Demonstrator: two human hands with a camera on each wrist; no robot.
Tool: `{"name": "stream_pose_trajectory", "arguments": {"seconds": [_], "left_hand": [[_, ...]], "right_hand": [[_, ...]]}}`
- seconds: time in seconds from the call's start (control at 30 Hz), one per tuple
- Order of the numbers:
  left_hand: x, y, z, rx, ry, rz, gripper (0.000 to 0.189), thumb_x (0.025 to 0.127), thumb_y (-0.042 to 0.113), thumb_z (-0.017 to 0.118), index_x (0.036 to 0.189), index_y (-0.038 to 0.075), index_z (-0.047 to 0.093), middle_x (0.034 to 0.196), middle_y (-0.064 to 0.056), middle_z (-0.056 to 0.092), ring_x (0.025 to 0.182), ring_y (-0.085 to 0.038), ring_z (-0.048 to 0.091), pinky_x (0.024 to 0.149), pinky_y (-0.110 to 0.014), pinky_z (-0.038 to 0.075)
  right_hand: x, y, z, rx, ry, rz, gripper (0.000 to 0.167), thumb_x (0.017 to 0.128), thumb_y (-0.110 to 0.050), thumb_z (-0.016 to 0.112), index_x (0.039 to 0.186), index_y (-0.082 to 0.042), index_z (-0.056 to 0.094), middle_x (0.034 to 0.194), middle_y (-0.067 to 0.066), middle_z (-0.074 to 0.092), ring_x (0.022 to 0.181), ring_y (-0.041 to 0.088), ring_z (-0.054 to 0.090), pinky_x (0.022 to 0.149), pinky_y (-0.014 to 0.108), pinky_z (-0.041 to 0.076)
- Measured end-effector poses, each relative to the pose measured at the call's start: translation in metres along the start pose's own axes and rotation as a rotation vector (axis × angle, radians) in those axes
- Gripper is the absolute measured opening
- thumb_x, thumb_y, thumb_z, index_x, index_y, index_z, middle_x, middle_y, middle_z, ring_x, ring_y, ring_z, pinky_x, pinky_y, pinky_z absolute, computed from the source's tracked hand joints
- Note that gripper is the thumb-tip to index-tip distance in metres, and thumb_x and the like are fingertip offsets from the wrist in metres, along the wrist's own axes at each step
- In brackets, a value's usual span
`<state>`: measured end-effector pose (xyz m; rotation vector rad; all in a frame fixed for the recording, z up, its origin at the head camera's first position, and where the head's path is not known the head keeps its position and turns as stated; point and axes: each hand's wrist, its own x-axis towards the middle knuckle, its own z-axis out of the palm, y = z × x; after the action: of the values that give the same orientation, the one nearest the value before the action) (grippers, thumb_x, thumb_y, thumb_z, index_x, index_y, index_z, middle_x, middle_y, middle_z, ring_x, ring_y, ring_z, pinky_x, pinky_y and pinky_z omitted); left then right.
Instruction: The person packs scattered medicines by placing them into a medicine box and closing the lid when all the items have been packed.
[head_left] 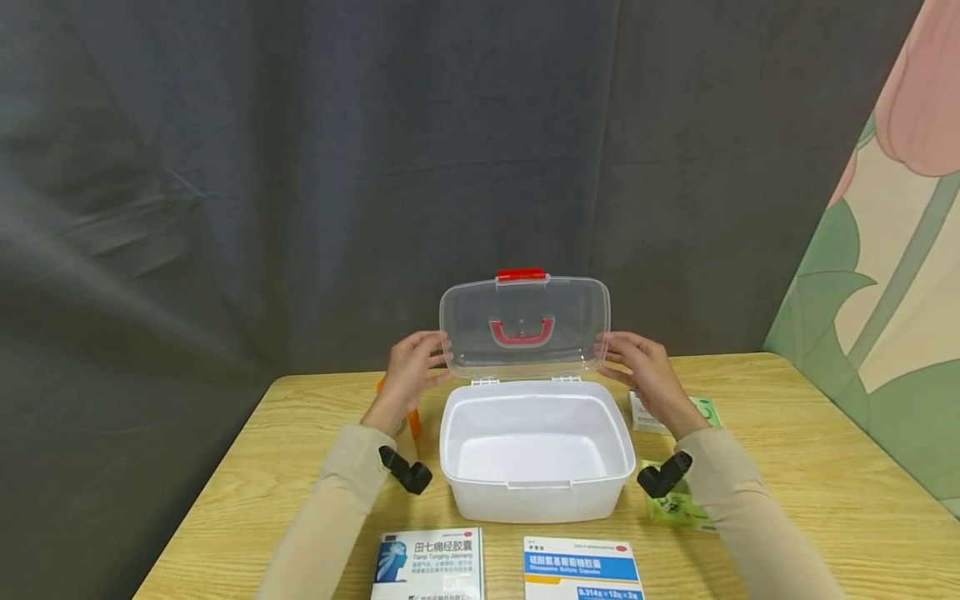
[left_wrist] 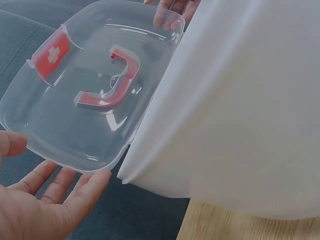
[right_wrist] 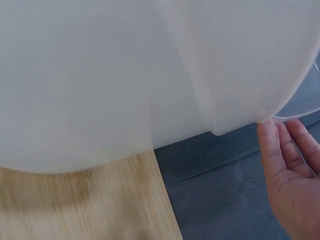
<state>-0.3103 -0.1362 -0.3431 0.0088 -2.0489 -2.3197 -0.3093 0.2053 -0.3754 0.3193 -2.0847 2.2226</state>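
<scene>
A smooth white plastic first-aid box (head_left: 536, 502), rounded at the corners, sits at the lower centre of the head view on a wood-grained bench (head_left: 240, 500). Its clear, glossy lid (head_left: 468, 321) stands raised behind it on the hinges, with a red latch (head_left: 522, 274) on the top edge and a curved red handle (head_left: 522, 340) in the middle. The left hand (head_left: 411, 367) has a loose grip, fingers extended and spread, tips touching the lid's left edge; the right hand (head_left: 645, 362) touches the right edge with similarly straight fingers. The left wrist view alone reveals a white cross on the latch, while the box wall fills much of the right wrist view and the right thumb cannot be made out there. Only the head view shows the flat Tianqi Tongjing carton (head_left: 429, 564) and glucosamine sulfate carton (head_left: 583, 570) at bottom centre, a shiny green packet (head_left: 678, 510) at lower right, and, partly hidden behind the left wrist, an orange object (head_left: 415, 423).
</scene>
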Motion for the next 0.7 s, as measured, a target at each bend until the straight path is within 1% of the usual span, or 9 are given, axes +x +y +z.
{"name": "stream_pose_trajectory", "arguments": {"seconds": [0.13,0.27,0.47,0.57,0.7], "left_hand": [[-0.0001,0.0002,0.0007,-0.027,-0.002,-0.016,0.030,0.096,0.022,0.059,0.114,-0.001,0.060,0.114,-0.015,0.060,0.105,-0.032,0.058,0.076,-0.042,0.057],[0.0004,-0.0005,0.0011,-0.032,0.002,-0.020,0.030,0.096,0.023,0.059,0.114,-0.001,0.061,0.113,-0.014,0.060,0.106,-0.033,0.058,0.076,-0.041,0.057],[0.0012,-0.0012,0.0024,-0.041,0.001,-0.030,0.033,0.097,0.022,0.058,0.118,-0.003,0.061,0.113,-0.015,0.059,0.104,-0.032,0.057,0.076,-0.041,0.057],[0.0022,-0.0018,0.0023,-0.054,-0.003,-0.041,0.034,0.097,0.022,0.057,0.119,-0.003,0.060,0.115,-0.016,0.058,0.104,-0.031,0.056,0.078,-0.042,0.056],[0.0025,-0.0026,0.0020,-0.065,-0.007,-0.055,0.034,0.098,0.021,0.054,0.121,-0.003,0.059,0.118,-0.017,0.057,0.105,-0.031,0.056,0.081,-0.043,0.055]], "right_hand": [[0.0003,-0.0001,0.0004,0.065,0.000,0.030,0.035,0.098,-0.032,0.058,0.116,-0.002,0.061,0.107,0.001,0.063,0.098,0.014,0.061,0.082,0.028,0.054],[0.0010,0.0000,0.0007,0.077,0.006,0.051,0.033,0.098,-0.032,0.059,0.115,-0.005,0.062,0.107,0.000,0.063,0.098,0.013,0.061,0.082,0.028,0.053],[0.0026,0.0007,0.0008,0.083,0.018,0.080,0.031,0.098,-0.032,0.058,0.116,-0.007,0.061,0.108,0.000,0.062,0.099,0.013,0.060,0.082,0.028,0.053],[0.0035,0.0015,0.0011,0.072,0.025,0.096,0.037,0.098,-0.032,0.058,0.122,-0.003,0.059,0.110,0.000,0.061,0.100,0.013,0.060,0.084,0.027,0.052],[0.0041,0.0022,0.0020,0.032,0.035,0.124,0.050,0.099,-0.033,0.057,0.133,0.004,0.050,0.112,-0.001,0.059,0.101,0.011,0.059,0.086,0.026,0.051]]}}
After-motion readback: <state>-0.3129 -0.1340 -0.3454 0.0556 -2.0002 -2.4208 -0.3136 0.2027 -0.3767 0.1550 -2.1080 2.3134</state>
